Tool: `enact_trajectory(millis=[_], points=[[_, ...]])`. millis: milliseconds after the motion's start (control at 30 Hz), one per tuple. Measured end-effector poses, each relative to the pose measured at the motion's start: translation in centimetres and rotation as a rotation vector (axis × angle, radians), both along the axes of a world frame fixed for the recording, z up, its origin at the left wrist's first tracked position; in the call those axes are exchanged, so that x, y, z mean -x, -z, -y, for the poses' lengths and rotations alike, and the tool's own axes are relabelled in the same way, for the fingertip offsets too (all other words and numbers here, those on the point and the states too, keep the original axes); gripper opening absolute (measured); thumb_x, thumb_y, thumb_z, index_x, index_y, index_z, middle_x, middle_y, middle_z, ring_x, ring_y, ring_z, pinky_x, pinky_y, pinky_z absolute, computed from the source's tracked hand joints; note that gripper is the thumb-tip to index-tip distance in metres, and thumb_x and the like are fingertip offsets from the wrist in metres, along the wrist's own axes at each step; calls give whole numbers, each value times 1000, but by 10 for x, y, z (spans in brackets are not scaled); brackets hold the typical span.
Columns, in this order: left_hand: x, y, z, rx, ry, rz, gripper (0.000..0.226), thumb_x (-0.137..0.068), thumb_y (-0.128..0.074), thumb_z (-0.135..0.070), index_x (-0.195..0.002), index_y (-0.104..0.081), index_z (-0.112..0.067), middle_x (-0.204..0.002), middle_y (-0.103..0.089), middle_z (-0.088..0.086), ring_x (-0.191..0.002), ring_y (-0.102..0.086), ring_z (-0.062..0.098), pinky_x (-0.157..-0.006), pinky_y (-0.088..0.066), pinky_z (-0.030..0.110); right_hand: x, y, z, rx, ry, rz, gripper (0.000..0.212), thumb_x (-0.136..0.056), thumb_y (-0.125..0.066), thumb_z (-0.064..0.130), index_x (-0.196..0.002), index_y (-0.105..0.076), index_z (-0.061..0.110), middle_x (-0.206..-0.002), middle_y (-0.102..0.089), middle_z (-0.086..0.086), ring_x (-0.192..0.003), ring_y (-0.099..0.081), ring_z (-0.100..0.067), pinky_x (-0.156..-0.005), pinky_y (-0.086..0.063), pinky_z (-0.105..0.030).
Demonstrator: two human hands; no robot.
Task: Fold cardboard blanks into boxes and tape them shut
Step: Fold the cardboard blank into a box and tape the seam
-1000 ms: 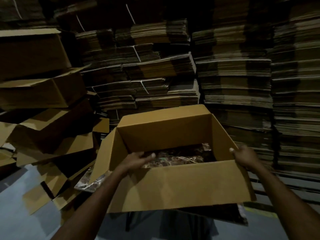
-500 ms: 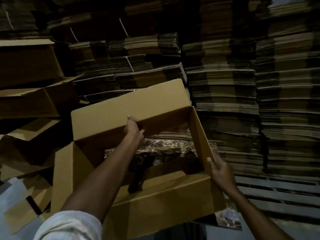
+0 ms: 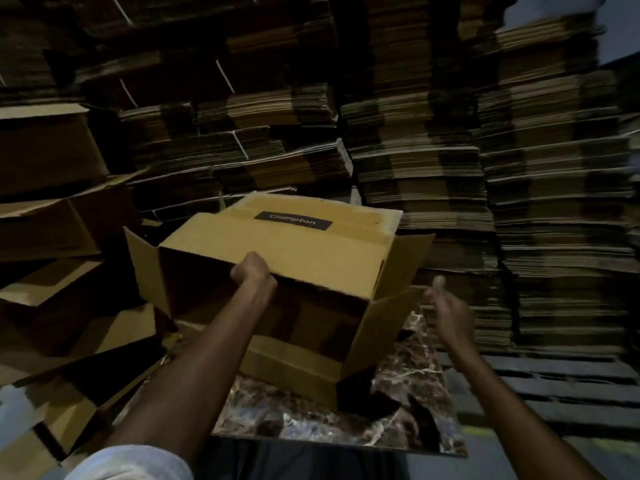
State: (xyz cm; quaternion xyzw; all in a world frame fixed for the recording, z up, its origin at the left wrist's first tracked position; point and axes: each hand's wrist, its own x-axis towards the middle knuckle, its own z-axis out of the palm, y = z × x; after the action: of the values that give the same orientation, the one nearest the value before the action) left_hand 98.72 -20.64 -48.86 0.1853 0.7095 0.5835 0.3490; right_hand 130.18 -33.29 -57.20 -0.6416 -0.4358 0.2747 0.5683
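Note:
A brown cardboard box [image 3: 294, 244] lies tipped on its side above a marble-patterned tabletop [image 3: 311, 414], its open mouth toward me and its flaps spread. A dark label sits on its upper face. My left hand [image 3: 251, 270] grips the upper edge of the opening, fingers curled over it. My right hand [image 3: 446, 310] is at the tip of the right flap [image 3: 388, 327]; it is blurred, and whether it pinches the flap I cannot tell.
Tall stacks of flat cardboard blanks [image 3: 450, 161] fill the back and right. Folded open boxes [image 3: 52, 209] are piled at the left, with loose flaps near the floor. A slatted pallet [image 3: 540, 386] lies at the right.
The box has been tipped from open-side-up onto its side, so its labelled face now points up. My left hand moved from the inside to the upper edge; my right hand rose along the right flap.

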Motion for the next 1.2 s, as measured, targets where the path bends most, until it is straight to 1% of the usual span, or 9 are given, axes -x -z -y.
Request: enact_trajectory(millis=[133,367,500,600,733,867,967,1100,1200], points=[[-8,-2,25,-377,-66,556,13,-96,-67,-18,-104,-61,-8,-95,-68,5,-80,-67,18,-75,-58,34,-13,-38,-24,262,-338,-285,95,-86,-41,83,-143,-49,8,-134,-60,-23,-114,-63,-34,-98,-51,-49],[-3,3,51,-344,-1,374,14,-99,-64,-21,-101,-62,-7,-91,-62,2,-78,-60,16,-86,-57,37,11,-51,-32,453,-447,-623,116,-65,-66,87,-159,-20,37,-164,-21,-22,-144,-25,-56,-92,-39,-82],[-2,15,65,-324,61,386,15,-101,-62,-19,-100,-59,-5,-95,-62,5,-92,-62,25,-93,-55,43,9,-47,-28,460,-342,-643,112,-65,-74,81,-156,-33,31,-156,-38,-20,-140,-38,-49,-100,-41,-75],[0,26,78,-334,180,414,21,-103,-58,-18,-118,-58,-4,-107,-66,10,-92,-64,27,-92,-54,45,10,-44,-13,406,-365,-694,66,-83,-75,55,-136,-56,21,-132,-64,-16,-119,-60,-40,-100,-49,-63],[0,39,109,-234,461,393,22,-108,-49,-23,-119,-58,-6,-98,-68,9,-88,-65,24,-91,-52,45,25,-44,34,185,-247,-831,9,-102,-53,18,-103,-60,11,-95,-66,-11,-81,-65,-28,-64,-60,-40],[18,58,141,-12,627,-3,34,-105,-49,-43,-116,-61,-12,-107,-65,7,-95,-61,26,-89,-51,41,51,-26,84,64,-42,-948,15,-103,-51,8,-91,-59,7,-78,-67,-8,-68,-63,-22,-44,-54,-25],[45,74,164,-19,719,-243,38,-101,-50,-48,-118,-66,-18,-108,-71,8,-95,-68,31,-88,-59,49,88,2,117,-9,22,-944,28,-101,-53,10,-125,-61,-2,-110,-72,-13,-89,-69,-27,-59,-60,-30],[66,72,232,-192,771,-137,42,-105,-43,-44,-104,-74,-16,-97,-76,15,-93,-72,40,-81,-60,57,139,10,155,-78,139,-994,31,-98,-53,2,-128,-56,5,-115,-64,-11,-85,-64,-21,-67,-58,-31],[91,78,277,-386,755,-245,60,-100,-31,-68,-116,-69,-25,-113,-73,2,-105,-69,24,-93,-56,56,168,-2,177,-67,171,-1012,27,-95,-50,-3,-119,-55,7,-113,-60,-11,-88,-60,-23,-68,-54,-33]])
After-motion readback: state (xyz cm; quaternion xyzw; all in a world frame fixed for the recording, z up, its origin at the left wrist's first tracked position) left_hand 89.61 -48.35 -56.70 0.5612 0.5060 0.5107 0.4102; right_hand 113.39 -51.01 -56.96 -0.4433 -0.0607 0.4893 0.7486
